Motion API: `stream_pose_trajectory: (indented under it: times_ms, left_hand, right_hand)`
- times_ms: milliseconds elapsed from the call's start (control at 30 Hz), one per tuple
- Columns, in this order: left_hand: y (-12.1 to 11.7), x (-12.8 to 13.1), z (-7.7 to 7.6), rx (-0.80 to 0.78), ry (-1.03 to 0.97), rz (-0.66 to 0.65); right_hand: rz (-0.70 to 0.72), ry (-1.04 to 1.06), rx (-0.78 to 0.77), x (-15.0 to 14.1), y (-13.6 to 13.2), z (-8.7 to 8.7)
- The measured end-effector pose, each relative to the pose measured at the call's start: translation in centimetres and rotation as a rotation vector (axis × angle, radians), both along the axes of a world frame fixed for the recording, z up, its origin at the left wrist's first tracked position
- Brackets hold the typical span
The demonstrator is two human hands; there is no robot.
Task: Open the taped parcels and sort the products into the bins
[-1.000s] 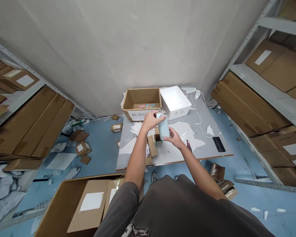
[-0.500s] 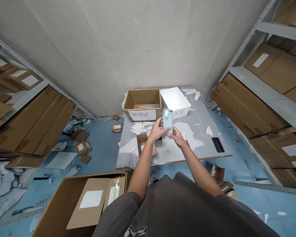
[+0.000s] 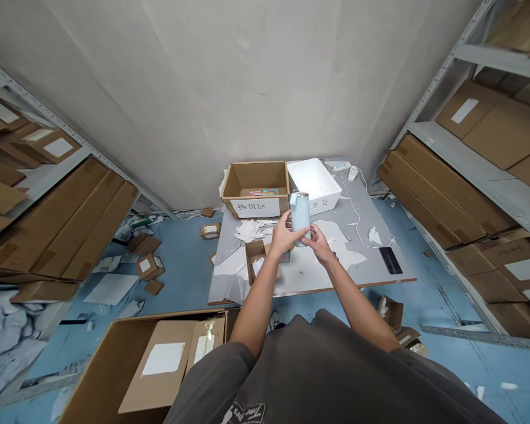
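Observation:
Upright above the table, a pale blue tumbler [image 3: 301, 213] with a metal-coloured rim and a small strap is held between both hands. My left hand [image 3: 283, 237] wraps its left side, thumb across the front. My right hand [image 3: 318, 244] grips the lower right side. Below my left hand lies an open small cardboard box [image 3: 249, 254], partly hidden by the forearm. A small green box [image 3: 285, 257] shows beneath the tumbler, mostly covered by my hand.
A cardboard bin [image 3: 255, 208] and a white bin [image 3: 322, 202], both labelled, stand at the table's back. A phone [image 3: 390, 260] lies at the right. A large open carton [image 3: 115, 365] stands at front left. Shelves of boxes flank both sides.
The tumbler has turned slightly in my hands, its strap now further left, and its top is a little higher. Both hands keep their hold.

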State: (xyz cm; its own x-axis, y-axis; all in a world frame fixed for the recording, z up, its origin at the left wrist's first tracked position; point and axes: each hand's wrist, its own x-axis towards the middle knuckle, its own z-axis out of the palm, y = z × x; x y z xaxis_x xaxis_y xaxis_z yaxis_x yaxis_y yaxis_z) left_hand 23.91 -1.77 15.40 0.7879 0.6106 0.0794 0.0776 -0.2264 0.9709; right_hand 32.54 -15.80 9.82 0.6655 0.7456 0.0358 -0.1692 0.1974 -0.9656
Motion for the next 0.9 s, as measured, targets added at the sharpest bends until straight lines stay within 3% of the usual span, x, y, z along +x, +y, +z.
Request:
stream_pose_trajectory:
  times_ms: [167, 267, 333, 567, 767, 900]
  left_hand:
    - [1.1, 0.0, -0.2, -0.185, -0.152, -0.238]
    - [1.2, -0.2, -0.2, -0.237, -0.169, -0.327]
    - [1.0, -0.2, -0.2, -0.238, -0.17, -0.331]
    - [-0.3, 0.0, -0.6, -0.159, -0.125, -0.117]
    - [0.4, -0.3, -0.8, -0.263, -0.22, -0.26]
    - [0.7, -0.5, -1.0, -0.267, -0.221, -0.311]
  right_hand:
    - [0.191, 0.099, -0.008, 0.0, -1.3, 1.1]
    - [0.199, 0.111, 0.014, -0.5, -1.6, 1.6]
    - [0.136, 0.097, 0.012, -0.9, -1.5, 1.8]
    - [-0.026, 0.049, 0.031, -1.7, -1.1, 1.4]
    - [0.104, 0.124, 0.017, -1.3, -1.8, 1.6]
    - [0.055, 0.052, -0.002, -1.2, -1.6, 1.5]
